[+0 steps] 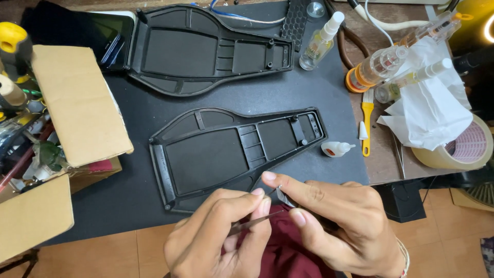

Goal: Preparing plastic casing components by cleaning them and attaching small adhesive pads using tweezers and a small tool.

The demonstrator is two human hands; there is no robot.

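Looking down, head view: two bare hands meet at the near edge of the bench (375, 164), over a dark red cloth (288, 252) on the lap.
Left hand (216, 237): fingers are pinched on thin metal tweezers (254, 222), the tips pointing up and right toward the other hand.
Right hand (339, 221): thumb and forefinger are closed on a small dark metal part (282, 194); it is too small to name more exactly.
Why held so: I judge that the right hand keeps the small part steady, close to the eyes, so the tweezers can reach it with a fine tip.
Near shell: a black plastic housing shell (226, 149) lies inside-up on the black mat (309, 98), just beyond the hands, its ribs and screw posts open to view.
Far shell: a second black housing shell (200, 51) lies well apart, at the back of the mat.
Right side: a small white glue bottle (335, 149), a yellow-handled brush (367, 121), clear spray bottles (321, 41), crumpled white paper (427, 108) and a roll of tape (463, 146) stay within reach.
Left side: an open cardboard box (77, 103) holds mixed tools.
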